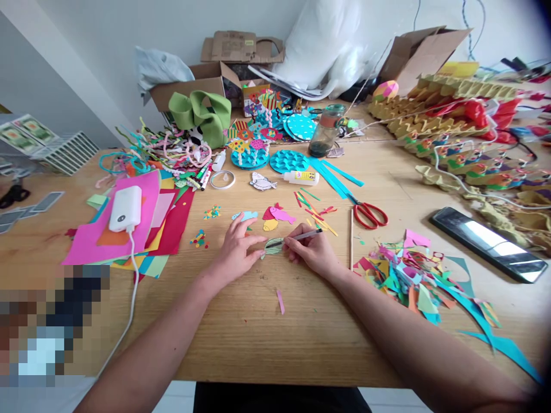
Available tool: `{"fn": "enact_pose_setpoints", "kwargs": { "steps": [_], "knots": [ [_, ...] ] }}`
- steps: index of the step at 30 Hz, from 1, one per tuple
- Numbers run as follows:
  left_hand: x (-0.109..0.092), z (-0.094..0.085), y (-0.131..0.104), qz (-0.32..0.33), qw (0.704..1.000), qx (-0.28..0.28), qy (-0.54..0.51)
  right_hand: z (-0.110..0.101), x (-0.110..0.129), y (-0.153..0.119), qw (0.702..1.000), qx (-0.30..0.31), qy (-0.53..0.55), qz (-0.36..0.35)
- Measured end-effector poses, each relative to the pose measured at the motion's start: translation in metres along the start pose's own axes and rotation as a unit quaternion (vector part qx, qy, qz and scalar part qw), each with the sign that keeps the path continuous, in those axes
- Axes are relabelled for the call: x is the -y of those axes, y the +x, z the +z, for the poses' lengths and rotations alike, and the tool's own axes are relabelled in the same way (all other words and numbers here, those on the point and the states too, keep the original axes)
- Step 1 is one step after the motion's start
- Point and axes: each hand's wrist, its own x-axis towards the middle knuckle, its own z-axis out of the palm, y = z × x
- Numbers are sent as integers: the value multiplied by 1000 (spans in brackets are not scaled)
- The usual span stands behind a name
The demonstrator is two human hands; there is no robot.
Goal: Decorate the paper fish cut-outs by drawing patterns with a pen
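Observation:
A small green paper fish (274,246) lies on the wooden table between my hands. My left hand (241,246) has its fingers spread, with the fingertips at the fish's left end. Between the fingers of my right hand (310,248) is a dark pen (307,234), its tip over the green fish. Just above lie a pink paper fish (282,215), a yellow one (270,225) and a blue one (244,216), partly behind my left fingers. Farther back are a white drawn fish (263,182) and a glue bottle (302,178).
Red scissors (371,214), a wooden stick (351,240), paper scraps (413,275) and a phone (488,244) lie on the right. On the left are coloured sheets (129,223) under a white power bank (125,209) with a cable. Blue discs (289,162) and a glass jar (326,132) stand behind.

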Motion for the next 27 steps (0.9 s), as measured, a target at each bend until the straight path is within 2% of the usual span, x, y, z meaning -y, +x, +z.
{"fn": "enact_pose_setpoints", "kwargs": {
  "steps": [6,13,20,27],
  "knots": [
    [-5,-4,7,14,998,61,2,-1,-7,0,1000,4,-1,-3],
    [1,-8,9,15,993,115,-1,-1,-6,1,1000,4,-3,-5],
    [5,-14,23,31,986,162,-16,-3,-9,1,1000,11,-9,-10],
    [11,-5,20,14,987,159,-31,-2,-7,0,1000,12,-6,-1]
  ]
}}
